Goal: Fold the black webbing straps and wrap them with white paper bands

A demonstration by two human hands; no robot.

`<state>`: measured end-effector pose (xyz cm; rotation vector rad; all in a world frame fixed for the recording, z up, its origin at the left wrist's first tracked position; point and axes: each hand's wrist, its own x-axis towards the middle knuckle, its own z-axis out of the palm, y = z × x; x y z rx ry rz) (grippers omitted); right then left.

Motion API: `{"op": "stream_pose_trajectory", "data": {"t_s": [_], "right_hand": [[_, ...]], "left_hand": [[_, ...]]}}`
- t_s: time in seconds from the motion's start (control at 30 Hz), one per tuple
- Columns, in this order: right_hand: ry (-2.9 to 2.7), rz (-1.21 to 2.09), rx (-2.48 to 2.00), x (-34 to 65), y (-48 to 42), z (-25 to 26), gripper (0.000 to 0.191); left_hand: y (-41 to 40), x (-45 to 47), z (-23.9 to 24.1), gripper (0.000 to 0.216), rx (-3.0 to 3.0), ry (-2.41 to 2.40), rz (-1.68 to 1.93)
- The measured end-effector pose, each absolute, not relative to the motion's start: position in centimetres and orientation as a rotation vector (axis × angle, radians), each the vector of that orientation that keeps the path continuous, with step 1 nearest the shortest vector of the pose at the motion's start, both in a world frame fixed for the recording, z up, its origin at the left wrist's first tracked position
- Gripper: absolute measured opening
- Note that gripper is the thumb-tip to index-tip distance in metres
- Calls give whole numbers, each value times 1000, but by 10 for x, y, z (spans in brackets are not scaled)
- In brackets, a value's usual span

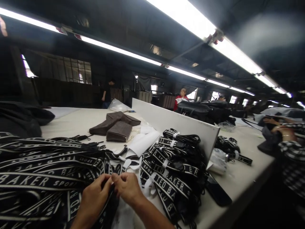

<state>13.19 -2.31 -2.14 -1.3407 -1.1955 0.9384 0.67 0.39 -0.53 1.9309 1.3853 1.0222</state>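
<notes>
Two hands of yours are front and center, left hand [94,197] and right hand [130,189], thumbs and fingertips pinched shut and meeting over the straps. Can't tell what, if anything, is between them, too small. Your loose straps [43,178], black with white lettering, are heaped on the left, and strap bundles [173,165] with white wraps sit to your right. Near those there's a dark phone [218,190] by the table edge, then a clear plastic packet [218,160] with something whitish inside. Past the straps, white paper [143,143] lies in front of some brown quilted bags [119,130]; can't see into those. White divider board [171,116] stands in the way on the right, cutting you off from the black bags [195,109] behind it. Farther back, someone in red [182,97] is standing beyond those.
</notes>
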Motion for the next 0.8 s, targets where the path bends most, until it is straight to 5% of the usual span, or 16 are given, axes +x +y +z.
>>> {"op": "stream_pose_trajectory", "data": {"t_s": [0.37,0.57,0.8], "right_hand": [[-1242,466,-1428,121,-19,-28,41],[-1253,596,-1348,125,-10,-34,45],[-1018,924,-1189,139,-12,-30,49]], "left_hand": [[4,5,-2,32,1634,1286,1271],[10,2,2,43,851,857,1283],[5,0,11,45,823,659,1042]]}}
